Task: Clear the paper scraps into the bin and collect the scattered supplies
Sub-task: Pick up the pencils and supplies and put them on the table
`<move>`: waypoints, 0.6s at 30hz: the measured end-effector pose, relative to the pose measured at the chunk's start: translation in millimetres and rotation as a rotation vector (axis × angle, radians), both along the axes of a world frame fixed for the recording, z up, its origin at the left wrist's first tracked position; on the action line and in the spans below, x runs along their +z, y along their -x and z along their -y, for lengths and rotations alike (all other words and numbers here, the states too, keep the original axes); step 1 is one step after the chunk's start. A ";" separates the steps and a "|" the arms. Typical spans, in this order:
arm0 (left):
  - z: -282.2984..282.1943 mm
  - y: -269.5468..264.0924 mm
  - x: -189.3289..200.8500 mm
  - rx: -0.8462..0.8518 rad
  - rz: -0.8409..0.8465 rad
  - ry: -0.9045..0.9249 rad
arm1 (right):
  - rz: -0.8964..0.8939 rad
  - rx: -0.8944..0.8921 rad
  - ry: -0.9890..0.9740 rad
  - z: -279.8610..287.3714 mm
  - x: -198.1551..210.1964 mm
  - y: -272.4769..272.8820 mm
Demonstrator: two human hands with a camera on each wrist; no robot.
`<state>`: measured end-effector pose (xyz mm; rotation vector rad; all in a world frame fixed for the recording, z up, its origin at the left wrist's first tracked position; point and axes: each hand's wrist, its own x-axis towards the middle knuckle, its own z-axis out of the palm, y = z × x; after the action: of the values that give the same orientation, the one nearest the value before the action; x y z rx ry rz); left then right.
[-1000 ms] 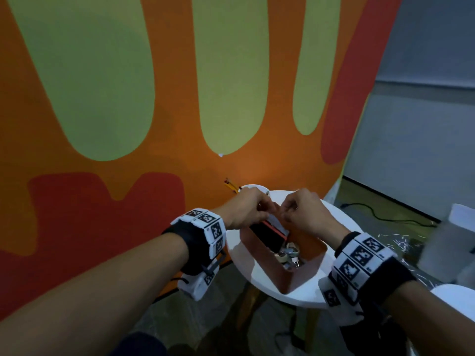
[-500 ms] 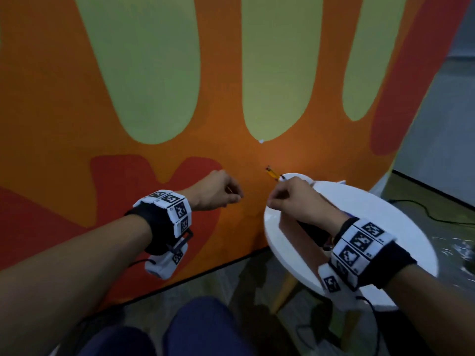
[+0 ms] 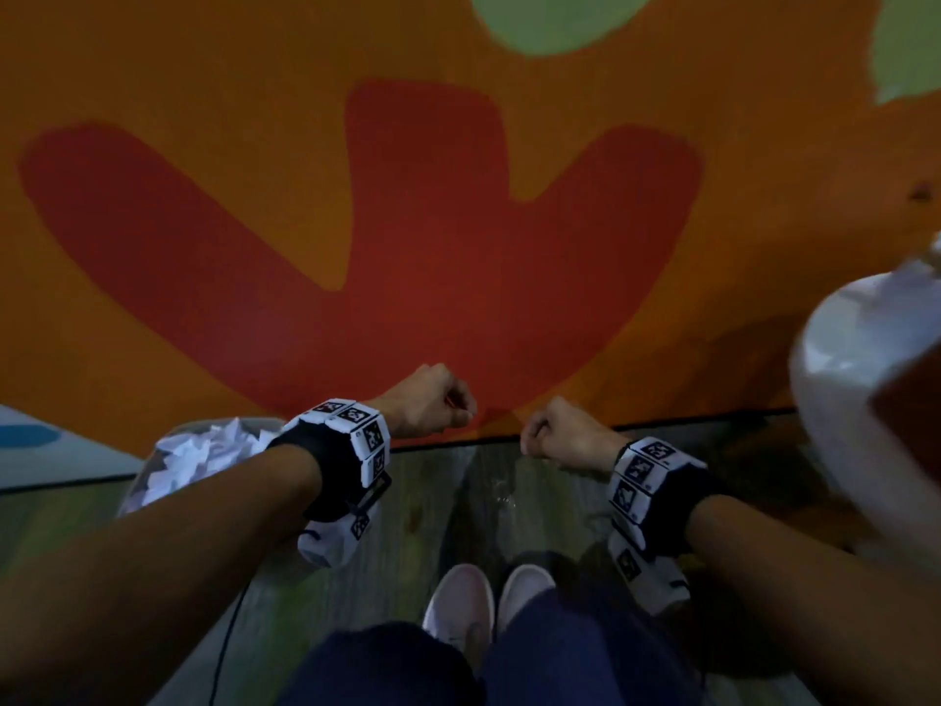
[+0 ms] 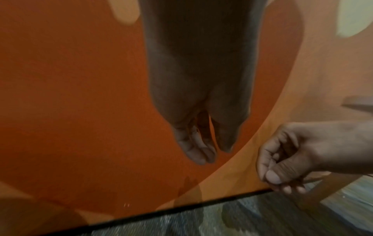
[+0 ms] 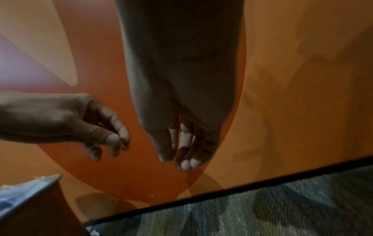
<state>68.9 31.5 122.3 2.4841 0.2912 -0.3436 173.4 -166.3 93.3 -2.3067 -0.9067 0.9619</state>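
Note:
A bin (image 3: 130,496) filled with crumpled white paper scraps (image 3: 203,450) stands on the floor at the left, partly hidden by my left forearm. Its rim (image 5: 40,183) also shows low in the right wrist view. My left hand (image 3: 438,400) hovers in front of the wall, right of the bin, fingers curled and thumb tip against the index finger (image 5: 121,132). My right hand (image 3: 555,433) hangs beside it, fingers curled (image 4: 282,159). I see nothing in either hand. No supplies are visible.
The white round table (image 3: 840,379) with a corner of the orange box (image 3: 911,415) fills the right edge. An orange and red painted wall (image 3: 433,221) stands close ahead. My white shoes (image 3: 489,603) rest on the wood floor, and a thin cable (image 3: 224,649) runs at the lower left.
Both hands have left the box on the table and swung left and down, over the floor by the wall. My view dropped, bringing the bin and my shoes into sight.

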 end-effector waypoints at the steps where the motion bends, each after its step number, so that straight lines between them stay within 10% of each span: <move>1: -8.0 -0.2 -20.9 0.022 -0.024 0.019 | -0.009 -0.004 0.033 -9.5 -19.0 -4.0; 11: -28.6 -17.7 -212.3 0.136 -0.202 0.124 | -0.091 -0.152 0.181 -48.5 -189.8 -35.6; 18: -0.3 -29.8 -279.3 0.104 -0.196 0.116 | -0.132 -0.126 0.289 -42.8 -268.5 -18.6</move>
<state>98.7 31.8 -157.0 2.3151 0.4657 -0.5464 192.0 -123.5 -175.2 -2.4656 -0.5933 1.2416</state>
